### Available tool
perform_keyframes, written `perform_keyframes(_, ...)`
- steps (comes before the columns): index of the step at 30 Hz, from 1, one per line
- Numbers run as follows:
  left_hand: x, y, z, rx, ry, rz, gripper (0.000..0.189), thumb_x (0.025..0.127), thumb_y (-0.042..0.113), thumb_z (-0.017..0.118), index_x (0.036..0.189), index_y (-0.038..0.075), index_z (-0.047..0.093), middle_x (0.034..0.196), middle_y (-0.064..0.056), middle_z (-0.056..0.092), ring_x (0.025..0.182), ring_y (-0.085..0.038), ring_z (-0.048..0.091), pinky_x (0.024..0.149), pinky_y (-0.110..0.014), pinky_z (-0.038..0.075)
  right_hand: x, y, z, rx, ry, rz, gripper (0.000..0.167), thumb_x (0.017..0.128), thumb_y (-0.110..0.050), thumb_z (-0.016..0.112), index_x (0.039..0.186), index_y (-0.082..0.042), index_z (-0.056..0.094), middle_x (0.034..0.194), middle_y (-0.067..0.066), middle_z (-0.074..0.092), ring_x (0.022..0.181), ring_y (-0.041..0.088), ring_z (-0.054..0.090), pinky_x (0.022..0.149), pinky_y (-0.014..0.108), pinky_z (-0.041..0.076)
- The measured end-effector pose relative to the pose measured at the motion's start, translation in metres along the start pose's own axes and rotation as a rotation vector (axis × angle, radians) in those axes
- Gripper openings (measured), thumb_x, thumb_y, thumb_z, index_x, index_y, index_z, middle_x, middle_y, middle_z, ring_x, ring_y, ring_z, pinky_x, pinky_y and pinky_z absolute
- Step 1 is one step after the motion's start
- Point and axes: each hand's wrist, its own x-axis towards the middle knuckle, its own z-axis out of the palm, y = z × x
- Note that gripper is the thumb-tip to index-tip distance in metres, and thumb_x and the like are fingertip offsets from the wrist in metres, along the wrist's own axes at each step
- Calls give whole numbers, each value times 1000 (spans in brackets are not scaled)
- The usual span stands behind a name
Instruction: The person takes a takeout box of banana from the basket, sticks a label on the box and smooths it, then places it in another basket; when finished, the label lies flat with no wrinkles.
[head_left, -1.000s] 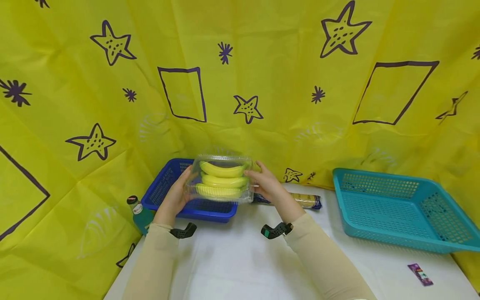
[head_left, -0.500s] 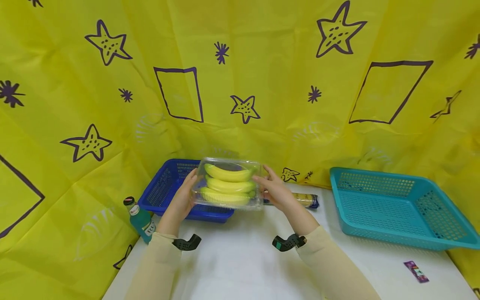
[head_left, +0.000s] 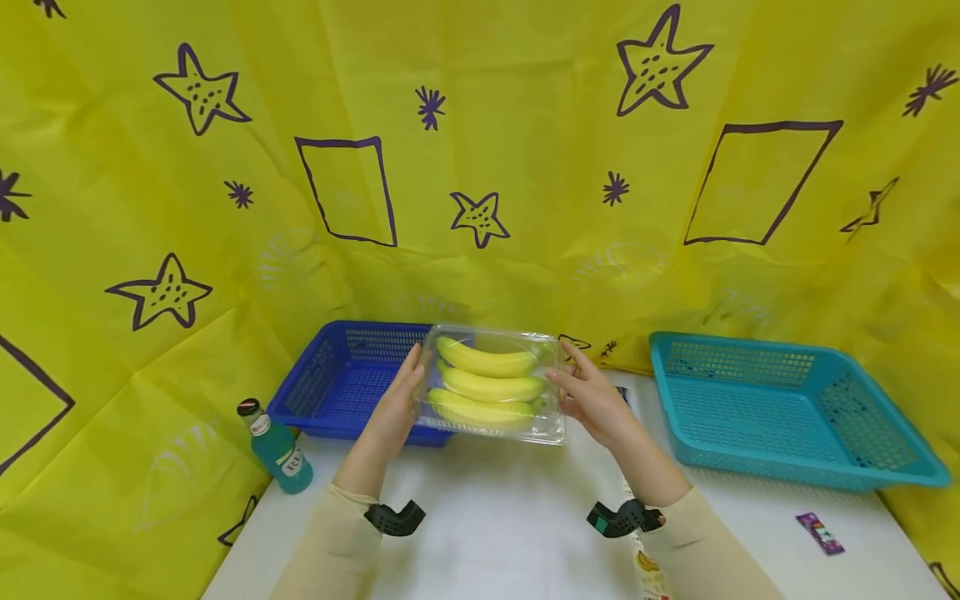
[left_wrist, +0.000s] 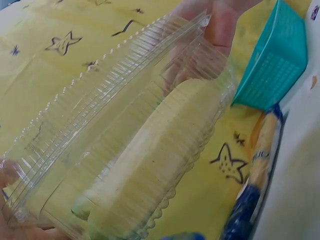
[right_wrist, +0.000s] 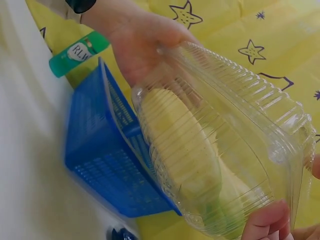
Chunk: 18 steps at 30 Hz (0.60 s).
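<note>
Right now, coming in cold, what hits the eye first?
Likely the clear container of yellow bananas, held up mid-view between the left grip and right grip. Next, the baskets: the blue basket partly behind it at left, the teal basket at right. Behind everything, the bright yellow curtain with dark-outlined stars.

Clear clamshell (head_left: 551,422): left hand (head_left: 393,417) and right hand (head_left: 596,404) are gripping opposite ends
Bananas (head_left: 491,387): three are lying inside
Blue basket (head_left: 330,400): is sitting partly behind the clamshell
Teal bottle (head_left: 282,454): is standing beside that basket
Teal basket (head_left: 772,425): is resting on the surface (head_left: 495,533)
</note>
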Motion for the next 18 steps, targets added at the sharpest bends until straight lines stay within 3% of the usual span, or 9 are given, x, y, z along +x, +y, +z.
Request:
perform_keyframes(8, -3, -13, 34, 64, -11, 23, 66, 102, 59, 33, 159, 39, 5, 168, 5, 3, 153, -37, -3, 112, -77, 4, -28, 6, -23, -28, 55, -2, 80, 99, -25, 61, 161, -22, 10, 94, -1, 36, 64, 7, 39, 60, 20, 43)
perform_keyframes(12, -6, -20, 49, 57, -17, 42, 65, 103, 56, 34, 159, 35, 10, 167, 3, 10, 154, -35, 1, 114, -75, 4, -40, 11, -33, -36, 69, 9, 79, 100, -26, 60, 161, -24, 9, 95, -2, 38, 65, 6, 38, 59, 20, 43)
perform_keyframes(18, -8, -36, 64, 27, -33, 46, 62, 104, 51, 34, 159, 33, 13, 168, -2, 7, 154, -36, 1, 115, -74, 4, -52, 21, -45, -48, 66, 5, 80, 100, -28, 59, 161, -22, 7, 96, 0, 34, 67, 7, 35, 58, 20, 40)
